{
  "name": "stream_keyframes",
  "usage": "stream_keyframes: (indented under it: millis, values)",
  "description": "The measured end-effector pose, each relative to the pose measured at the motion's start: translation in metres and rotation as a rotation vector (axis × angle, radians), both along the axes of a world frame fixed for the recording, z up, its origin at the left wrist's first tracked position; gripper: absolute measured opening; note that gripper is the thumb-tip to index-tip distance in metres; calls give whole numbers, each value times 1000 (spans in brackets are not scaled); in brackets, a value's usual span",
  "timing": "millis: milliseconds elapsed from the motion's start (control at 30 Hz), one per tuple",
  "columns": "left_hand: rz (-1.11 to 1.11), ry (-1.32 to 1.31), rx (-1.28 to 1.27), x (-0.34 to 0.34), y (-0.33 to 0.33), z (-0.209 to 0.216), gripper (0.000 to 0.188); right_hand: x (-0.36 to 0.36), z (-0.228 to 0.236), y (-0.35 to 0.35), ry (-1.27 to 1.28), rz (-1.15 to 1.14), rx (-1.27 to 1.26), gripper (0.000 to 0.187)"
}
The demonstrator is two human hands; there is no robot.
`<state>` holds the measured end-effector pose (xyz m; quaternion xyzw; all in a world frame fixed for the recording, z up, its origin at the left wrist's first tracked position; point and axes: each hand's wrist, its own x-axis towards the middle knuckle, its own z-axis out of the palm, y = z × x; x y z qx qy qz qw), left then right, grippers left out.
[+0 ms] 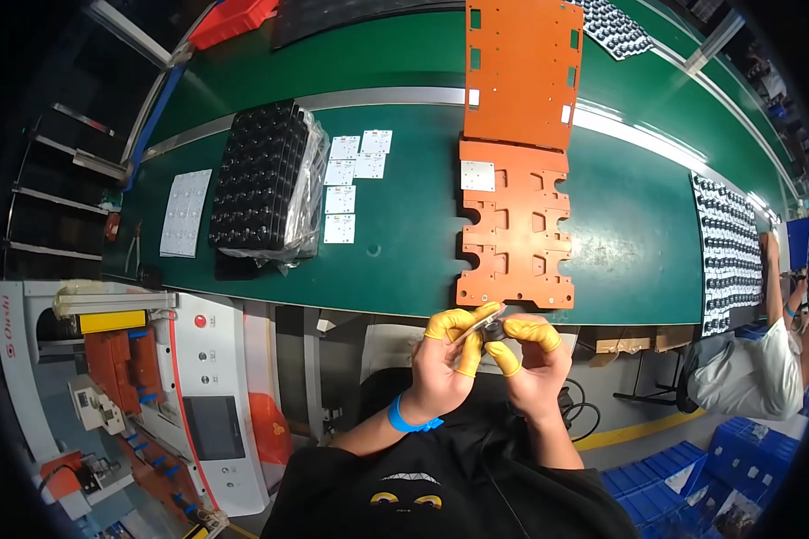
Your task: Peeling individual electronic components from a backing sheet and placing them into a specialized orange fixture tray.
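Note:
Just off the table's front edge, my left hand [444, 361] pinches a thin white square board [476, 326] between yellow-covered fingertips, tilted nearly edge-on. My right hand [536, 361], also in yellow finger covers, grips a small round black part [493, 331] held against or very close to that board; whether they are joined I cannot tell. Beyond both hands lies an orange fixture [516, 225] with its panel [523, 72] folded back. One white square board [477, 176] rests at the fixture's upper left. Several more white boards [339, 228] lie in two columns to its left.
A stack of black moulded trays [259, 175] in clear plastic and a white panel [185, 213] occupy the table's left. Trays of black parts [730, 251] stand at right, near a co-worker's arm [771, 278]. A machine [216, 404] is at lower left, blue crates [665, 476] at lower right.

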<state>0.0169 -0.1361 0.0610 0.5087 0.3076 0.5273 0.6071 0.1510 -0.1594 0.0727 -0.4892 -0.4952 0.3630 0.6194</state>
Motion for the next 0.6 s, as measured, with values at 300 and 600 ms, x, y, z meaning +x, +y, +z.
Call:
stream_keyframes:
  millis: [300, 600]
  values:
    - [-5, 62, 40, 1, 5, 8, 37, -3, 8, 2, -121, -49, 29, 29]
    - [-69, 150, 199, -5, 8, 8, 41, -9, 8, -1, -37, -107, 11, 27]
